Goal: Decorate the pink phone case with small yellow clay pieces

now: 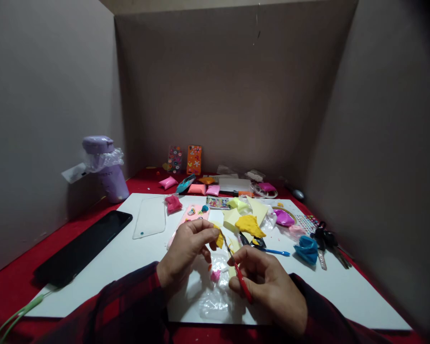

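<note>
My left hand (pixel 191 246) is closed, pinching a small flat piece of yellow clay (pixel 219 239) between thumb and fingers. In my right hand (pixel 268 282) are slim red-handled scissors (pixel 242 283), seen nearly edge-on, their dark metal blades pointing up and left to the yellow piece. The blades meet or overlap its edge; I cannot tell whether they cut in. Below the hands lies clear plastic wrap (pixel 215 303) with a pink bit of clay (pixel 215 275) on it. A pink phone case (pixel 191 215) with small decorations is partly hidden behind my left hand. A larger yellow clay lump (pixel 250 225) rests beyond my right hand.
A white board (pixel 129 267) covers the red cloth. On it are a clear phone case (pixel 149 220), a blue wrapped lump (pixel 306 249), keys (pixel 321 258) and a blue stick tool (pixel 276 252). A black phone (pixel 88 243) and purple bottle (pixel 111 179) stand left; grey walls enclose the area.
</note>
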{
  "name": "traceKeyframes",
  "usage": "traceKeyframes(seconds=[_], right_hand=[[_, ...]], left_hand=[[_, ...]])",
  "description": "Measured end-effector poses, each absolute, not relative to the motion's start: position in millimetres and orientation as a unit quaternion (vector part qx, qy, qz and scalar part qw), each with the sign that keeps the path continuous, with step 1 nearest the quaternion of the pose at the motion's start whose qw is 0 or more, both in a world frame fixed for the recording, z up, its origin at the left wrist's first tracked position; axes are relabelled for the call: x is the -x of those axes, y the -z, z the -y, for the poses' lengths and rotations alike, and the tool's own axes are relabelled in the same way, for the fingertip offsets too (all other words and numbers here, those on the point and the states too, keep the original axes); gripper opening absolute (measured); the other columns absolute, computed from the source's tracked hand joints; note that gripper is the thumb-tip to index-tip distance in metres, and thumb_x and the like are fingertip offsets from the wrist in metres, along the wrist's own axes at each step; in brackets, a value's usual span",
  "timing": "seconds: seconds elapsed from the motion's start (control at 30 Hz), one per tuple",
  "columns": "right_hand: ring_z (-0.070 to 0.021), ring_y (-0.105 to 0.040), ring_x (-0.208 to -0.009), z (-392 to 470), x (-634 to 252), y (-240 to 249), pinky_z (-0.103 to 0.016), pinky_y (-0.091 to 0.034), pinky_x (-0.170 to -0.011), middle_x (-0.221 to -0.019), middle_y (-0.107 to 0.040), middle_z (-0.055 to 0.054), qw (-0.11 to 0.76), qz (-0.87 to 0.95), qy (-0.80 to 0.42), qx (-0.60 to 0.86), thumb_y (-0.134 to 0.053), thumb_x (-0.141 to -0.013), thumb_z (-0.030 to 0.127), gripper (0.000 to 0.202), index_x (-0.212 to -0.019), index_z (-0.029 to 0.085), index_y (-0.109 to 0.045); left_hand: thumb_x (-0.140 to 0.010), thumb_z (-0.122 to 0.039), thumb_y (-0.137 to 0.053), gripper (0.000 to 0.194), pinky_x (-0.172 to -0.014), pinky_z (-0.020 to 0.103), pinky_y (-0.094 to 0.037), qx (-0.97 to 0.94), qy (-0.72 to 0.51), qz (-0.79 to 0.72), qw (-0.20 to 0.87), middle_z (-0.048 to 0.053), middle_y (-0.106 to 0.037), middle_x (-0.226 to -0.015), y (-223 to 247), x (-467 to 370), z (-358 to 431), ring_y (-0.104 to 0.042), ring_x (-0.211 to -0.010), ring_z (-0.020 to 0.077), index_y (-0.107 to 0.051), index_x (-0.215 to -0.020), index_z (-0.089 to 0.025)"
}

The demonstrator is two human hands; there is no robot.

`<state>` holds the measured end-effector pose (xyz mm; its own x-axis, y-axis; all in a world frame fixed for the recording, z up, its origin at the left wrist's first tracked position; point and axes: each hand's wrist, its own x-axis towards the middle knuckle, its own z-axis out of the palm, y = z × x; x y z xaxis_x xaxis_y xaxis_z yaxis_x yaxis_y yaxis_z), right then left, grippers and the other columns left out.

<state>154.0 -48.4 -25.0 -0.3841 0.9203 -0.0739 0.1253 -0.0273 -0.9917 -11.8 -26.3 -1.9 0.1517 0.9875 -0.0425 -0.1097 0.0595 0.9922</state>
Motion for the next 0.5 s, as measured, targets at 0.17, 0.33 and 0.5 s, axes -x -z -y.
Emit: traceKeyframes(seconds=[0.17, 0.33, 0.5], right_hand=[[-0.0074, -0.035, -0.050, 49.2, -155.3, 24.4, -0.021, -0.026, -0.048, -0.054, -0.042, 0.008, 0.345, 0.621, -0.553, 0.435, -0.063, -0.065, 0.016, 0.017, -0.078, 0.016, -0.052], [-0.0076, -0.035, -0.051, 49.7, -155.4, 23.4, -0.021, -0.026, -0.048, -0.054, -0.042, 0.008, 0.337, 0.626, -0.550, 0.439, -0.063, -0.064, 0.015, 0.017, -0.077, 0.017, -0.052], [-0.0077, -0.035, -0.051, 49.7, -155.4, 21.2, -0.021, -0.026, -0.048, -0.054, -0.041, 0.008, 0.337, 0.630, -0.550, 0.432, -0.064, -0.064, 0.016, 0.018, -0.078, 0.016, -0.053]], left_hand=[[-0.073, -0.023, -0.057, 0.012, -0.044, 0.018, -0.038, -0.518, -0.470, -0.441, 0.563, 0.001, -0.056, -0.064, 2.1, 13.8, 25.2, -0.046, -0.050, 0.0071, -0.056, -0.068, -0.013], [-0.071, -0.021, -0.057, 0.011, -0.044, 0.019, -0.039, -0.530, -0.454, -0.440, 0.565, 0.001, -0.058, -0.062, -1.6, 16.1, 23.7, -0.046, -0.048, 0.0072, -0.056, -0.064, -0.013], [-0.070, -0.019, -0.058, 0.010, -0.043, 0.018, -0.037, -0.529, -0.449, -0.444, 0.568, 0.000, -0.058, -0.060, -6.6, 16.8, 24.3, -0.046, -0.046, 0.0062, -0.055, -0.063, -0.013]])
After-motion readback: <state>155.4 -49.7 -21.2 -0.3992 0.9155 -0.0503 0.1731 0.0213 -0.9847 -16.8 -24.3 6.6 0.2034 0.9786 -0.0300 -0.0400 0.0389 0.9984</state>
